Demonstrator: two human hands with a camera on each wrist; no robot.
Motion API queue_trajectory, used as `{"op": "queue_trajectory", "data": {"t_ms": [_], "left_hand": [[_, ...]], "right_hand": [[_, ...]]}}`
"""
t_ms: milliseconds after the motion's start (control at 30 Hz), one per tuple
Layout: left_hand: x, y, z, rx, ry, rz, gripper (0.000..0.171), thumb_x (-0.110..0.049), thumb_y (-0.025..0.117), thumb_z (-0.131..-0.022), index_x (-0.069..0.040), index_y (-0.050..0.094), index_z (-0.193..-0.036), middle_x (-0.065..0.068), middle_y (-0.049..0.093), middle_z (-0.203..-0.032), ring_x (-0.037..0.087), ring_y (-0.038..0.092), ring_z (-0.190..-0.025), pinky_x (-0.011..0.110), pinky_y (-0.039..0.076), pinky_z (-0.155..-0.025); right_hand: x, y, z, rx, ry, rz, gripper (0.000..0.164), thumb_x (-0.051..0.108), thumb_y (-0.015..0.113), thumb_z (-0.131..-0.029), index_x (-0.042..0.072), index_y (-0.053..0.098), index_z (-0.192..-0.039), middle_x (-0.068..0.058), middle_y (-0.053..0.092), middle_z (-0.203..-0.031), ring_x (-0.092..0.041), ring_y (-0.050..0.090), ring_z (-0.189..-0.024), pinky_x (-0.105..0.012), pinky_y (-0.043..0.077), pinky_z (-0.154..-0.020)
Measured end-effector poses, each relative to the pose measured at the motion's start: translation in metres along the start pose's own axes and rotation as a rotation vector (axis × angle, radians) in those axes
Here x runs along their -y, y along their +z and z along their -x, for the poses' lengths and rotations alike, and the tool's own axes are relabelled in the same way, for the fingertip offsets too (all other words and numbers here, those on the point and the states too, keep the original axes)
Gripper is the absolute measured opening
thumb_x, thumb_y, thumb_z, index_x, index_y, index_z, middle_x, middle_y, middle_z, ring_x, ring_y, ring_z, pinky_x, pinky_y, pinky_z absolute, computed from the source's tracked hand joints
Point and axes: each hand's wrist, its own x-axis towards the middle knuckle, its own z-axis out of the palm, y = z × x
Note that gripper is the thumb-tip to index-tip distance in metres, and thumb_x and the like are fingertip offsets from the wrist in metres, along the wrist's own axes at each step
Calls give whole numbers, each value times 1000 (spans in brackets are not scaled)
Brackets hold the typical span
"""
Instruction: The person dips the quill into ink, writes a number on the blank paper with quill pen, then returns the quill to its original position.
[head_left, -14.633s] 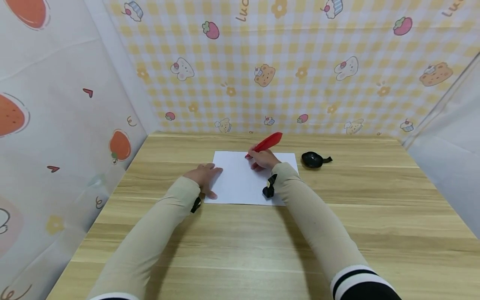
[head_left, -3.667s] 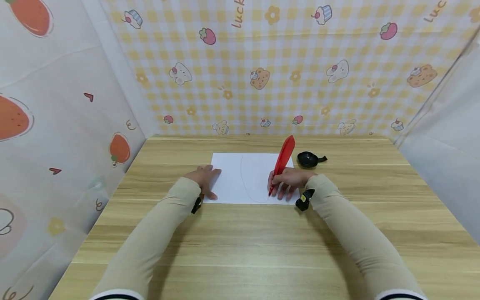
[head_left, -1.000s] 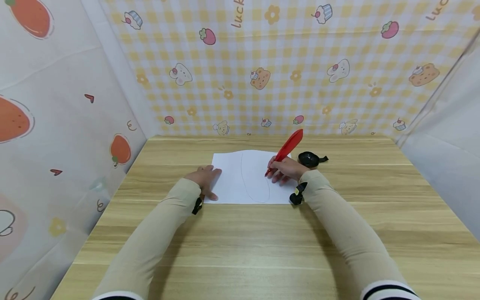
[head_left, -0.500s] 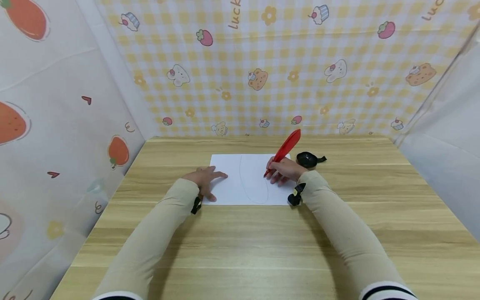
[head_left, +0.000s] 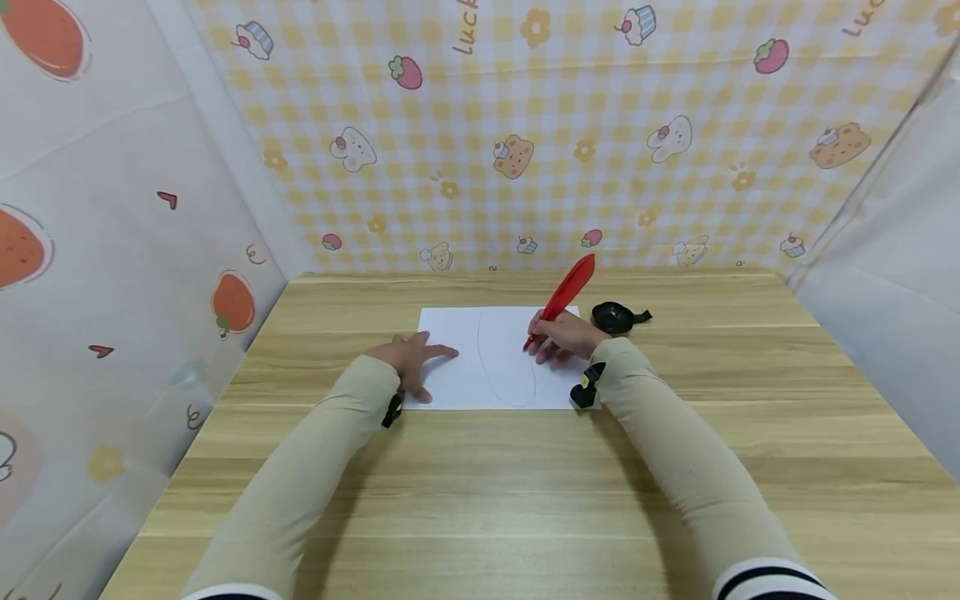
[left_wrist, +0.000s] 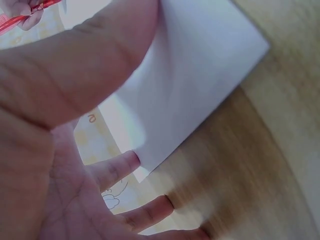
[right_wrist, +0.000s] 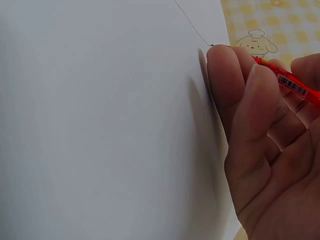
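A white sheet of paper [head_left: 456,385] lies on the wooden table, bearing a thin U-shaped line [head_left: 480,354]. My left hand [head_left: 408,362] rests on its left edge, fingers spread, the index pointing right across the sheet; in the left wrist view some fingertips reach past the paper's edge. My right hand [head_left: 568,335] pinches a red feather-shaped pen [head_left: 572,287], which leans up to the right. Its tip is at the paper inside the right half. The right wrist view shows a barcode on the red barrel [right_wrist: 290,84] and a dark line [right_wrist: 192,25] running to the fingertips.
A small black round object with a short tail [head_left: 613,317] sits right of the sheet, near the right hand. Patterned cloth [head_left: 525,192] hangs behind the table [head_left: 480,500]. Black cameras [head_left: 587,386] are strapped at the wrists.
The sheet, blank at first, now carries the U-shaped line. Since a second ago, its raised far edge has flattened and the left index has stretched rightward. The pen hand shifted slightly left.
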Motion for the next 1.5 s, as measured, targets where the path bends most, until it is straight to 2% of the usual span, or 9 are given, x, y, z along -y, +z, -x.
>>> {"op": "queue_trajectory", "data": {"t_ms": [300, 733, 1000, 1267, 1500], "left_hand": [[-1, 0, -2, 12, 0, -5, 89, -35, 82, -77, -41, 32, -150, 12, 7, -161, 47, 19, -138, 55, 46, -83], [-2, 0, -4, 24, 0, -7, 89, -34, 82, -77, -41, 32, -150, 12, 7, -161, 46, 18, -139, 56, 45, -84], [-1, -3, -2, 22, 6, -4, 89, -33, 82, -77, -40, 32, -150, 13, 7, -161, 47, 16, -139, 59, 44, -87], [1, 0, -4, 24, -4, -5, 90, -34, 82, -77, -41, 32, -151, 13, 6, -161, 48, 16, -139, 55, 46, -83], [1, 0, -3, 22, -2, 0, 89, -34, 82, -77, -40, 33, -150, 14, 6, -161, 48, 15, -140, 59, 44, -87]], "right_hand": [[1, 4, -1, -12, -24, -25, 17, 15, 45, -98, 3, 54, -105, -13, 69, -85, -19, 65, -62, -30, 52, -51], [5, 14, -7, -54, -12, -51, 15, 16, 45, -99, 4, 54, -105, -13, 70, -87, -19, 66, -62, -29, 52, -49], [6, 19, -11, -39, -30, -64, 16, 16, 45, -100, 4, 53, -106, -14, 70, -89, -19, 66, -62, -29, 52, -50], [6, 23, -14, -31, -32, -67, 17, 16, 45, -100, 3, 54, -106, -14, 70, -89, -19, 66, -61, -29, 53, -50], [8, 27, -13, -35, -22, -66, 16, 16, 46, -100, 4, 54, -105, -13, 70, -88, -19, 65, -60, -28, 51, -48]]}}
